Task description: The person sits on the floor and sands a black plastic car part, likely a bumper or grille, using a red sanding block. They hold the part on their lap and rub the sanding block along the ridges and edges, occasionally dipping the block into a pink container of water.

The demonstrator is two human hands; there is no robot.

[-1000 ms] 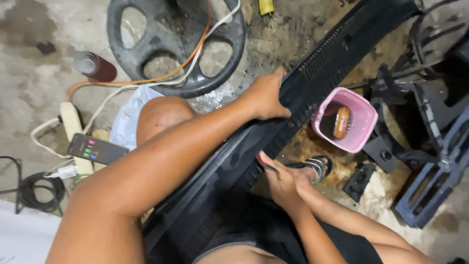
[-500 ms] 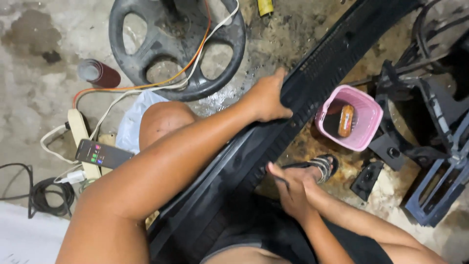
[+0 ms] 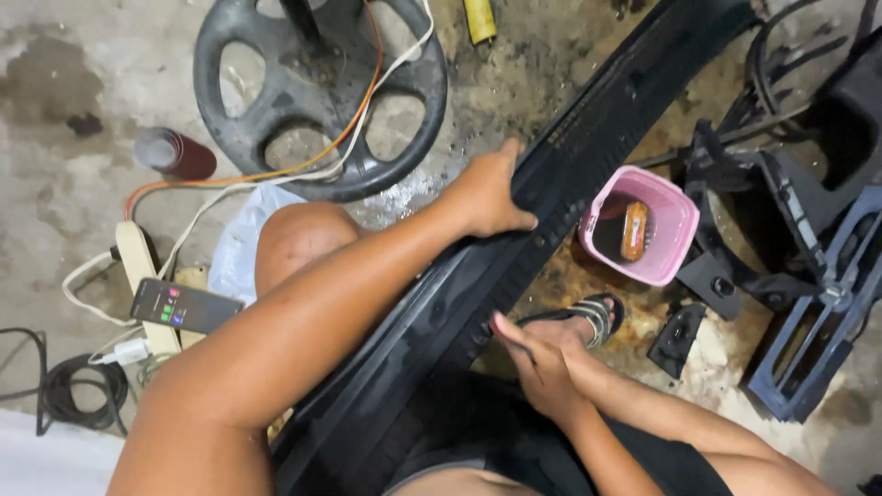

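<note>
black trim panel (image 3: 588, 174) edge gripped by left hand (image 3: 487, 197).

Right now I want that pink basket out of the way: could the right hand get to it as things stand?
Probably yes. The right hand is below the pink basket, on the same side of the long black panel, with only a sandalled foot and bare floor between. It seems to pinch a thin tool, though.

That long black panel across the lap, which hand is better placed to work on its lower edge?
Probably the right hand: it holds a thin dark tool beside the long black panel's lower edge. The left hand grips the panel higher up, steadying it.
</note>
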